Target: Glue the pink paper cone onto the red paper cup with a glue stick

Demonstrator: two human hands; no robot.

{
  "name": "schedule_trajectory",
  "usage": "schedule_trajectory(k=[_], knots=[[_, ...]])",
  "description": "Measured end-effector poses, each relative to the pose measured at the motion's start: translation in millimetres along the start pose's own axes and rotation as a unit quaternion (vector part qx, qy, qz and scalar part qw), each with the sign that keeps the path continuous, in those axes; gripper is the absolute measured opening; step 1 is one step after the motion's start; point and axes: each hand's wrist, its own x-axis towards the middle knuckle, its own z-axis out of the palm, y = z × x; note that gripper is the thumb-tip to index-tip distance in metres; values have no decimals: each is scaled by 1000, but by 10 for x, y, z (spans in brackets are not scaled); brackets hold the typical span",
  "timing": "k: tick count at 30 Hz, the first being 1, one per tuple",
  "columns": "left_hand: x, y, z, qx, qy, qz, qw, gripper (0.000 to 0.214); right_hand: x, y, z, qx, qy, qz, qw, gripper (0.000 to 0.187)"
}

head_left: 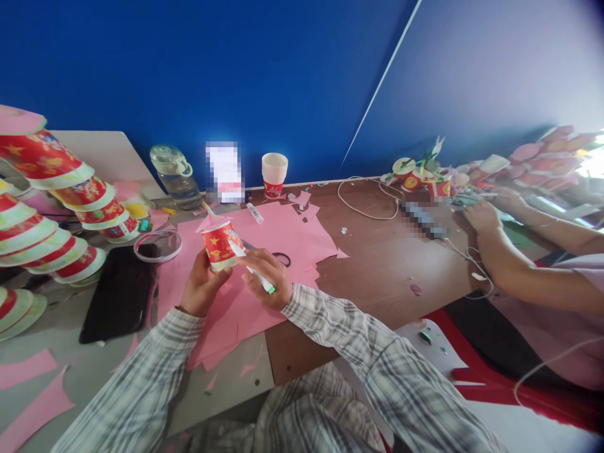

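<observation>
My left hand (202, 284) grips a red paper cup (218, 244) with gold stars, held above pink paper sheets (283, 239). A pink paper piece covers the cup's top. My right hand (264, 277) is closed on a white glue stick with a green end (255, 272), its tip against the cup's side. Both sleeves are grey plaid.
Stacks of red paper cups (61, 207) stand at the left beside a black phone (120, 292), a tape ring (158, 245) and a water bottle (177, 176). White cups (274, 173) stand by the blue wall. Another person's arm (519, 251) reaches over cables and cups (425, 179) at the right.
</observation>
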Motion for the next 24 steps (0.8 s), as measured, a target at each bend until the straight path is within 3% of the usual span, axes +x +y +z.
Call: schedule_trajectory(k=[7,24], knots=[[-5,73,16,48,8,-3,999,55,0,1,4,0,-6,9,1000,30],[-12,4,-16,65,4,14,998,57,-21,26,13,-4,-2,0,1000,31]])
